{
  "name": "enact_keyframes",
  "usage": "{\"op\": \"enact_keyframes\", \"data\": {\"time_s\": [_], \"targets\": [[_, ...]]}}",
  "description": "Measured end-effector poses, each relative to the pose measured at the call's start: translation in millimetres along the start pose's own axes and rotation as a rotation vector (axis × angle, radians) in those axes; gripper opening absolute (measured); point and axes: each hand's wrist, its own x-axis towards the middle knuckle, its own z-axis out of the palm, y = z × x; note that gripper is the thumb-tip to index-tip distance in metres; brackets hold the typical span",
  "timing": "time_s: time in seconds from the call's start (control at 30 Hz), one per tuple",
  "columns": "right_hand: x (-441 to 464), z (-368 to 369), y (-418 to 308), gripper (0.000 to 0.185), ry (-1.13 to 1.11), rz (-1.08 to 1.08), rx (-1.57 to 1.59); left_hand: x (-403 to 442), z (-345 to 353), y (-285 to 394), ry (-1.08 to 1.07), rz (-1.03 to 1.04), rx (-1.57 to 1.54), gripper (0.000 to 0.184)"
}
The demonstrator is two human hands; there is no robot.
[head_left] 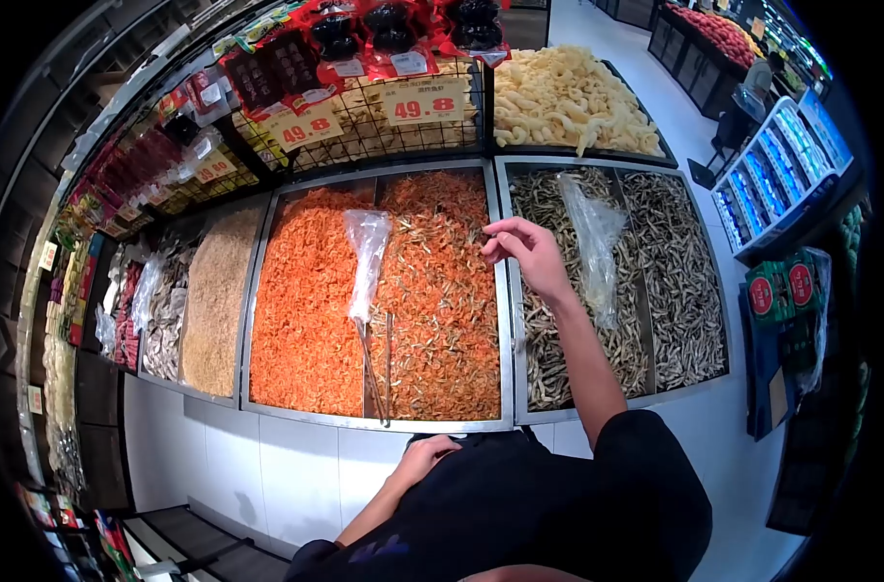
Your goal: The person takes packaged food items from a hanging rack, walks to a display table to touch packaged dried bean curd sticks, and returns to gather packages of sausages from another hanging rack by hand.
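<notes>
My right hand (524, 254) is raised over the metal divider between the dried shrimp (442, 291) and the small dried fish (548, 320). Its thumb and fingertips are drawn together; whatever may be between them is too small to make out. Low at the front of the bins, close to my dark shirt, my left hand (427, 456) lies with its fingers loosely stretched and nothing visible in it. Metal tongs (372, 373) lean on the divider in the shrimp bin, below a crumpled clear plastic bag (367, 257). Another clear bag (600, 252) lies over the dried fish.
Pale puffed pieces (568, 97) fill a bin behind. Price signs (422, 102) and red packets (393, 39) hang on a black rack. Tiny tan dried goods (224, 291) lie at left. To the right stand a blue-and-white display (786, 175) and green packages (781, 291).
</notes>
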Motion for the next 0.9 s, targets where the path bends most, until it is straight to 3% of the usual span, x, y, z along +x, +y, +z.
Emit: {"op": "enact_keyframes", "data": {"time_s": [0.13,0.4,0.47,0.6,0.67,0.73,0.9], "targets": [[15,7,-11,0.019,-0.034,-0.045,0.052,27,12,-5,-0.038,-0.072,-0.086,0.018],[8,26,-23,0.018,-0.031,-0.05,0.024,76,-4,25,-0.157,0.159,-0.056,0.017],[3,28,-23,0.018,-0.014,-0.057,0.018,92,0,14,-0.242,0.5,0.03,0.017],[-8,32,-25,0.018,0.029,-0.065,0.025,103,1,19,-0.449,0.431,-0.076,0.019],[-15,33,-27,0.018,0.054,-0.066,0.013,105,1,28,-0.47,0.45,-0.094,0.019],[-22,35,-27,0.019,0.09,-0.067,0.004,111,8,38,-0.622,0.567,-0.253,0.017],[-34,39,-40,0.019,0.129,-0.089,-0.028,127,32,45,-0.812,0.565,-0.196,0.018]]}}
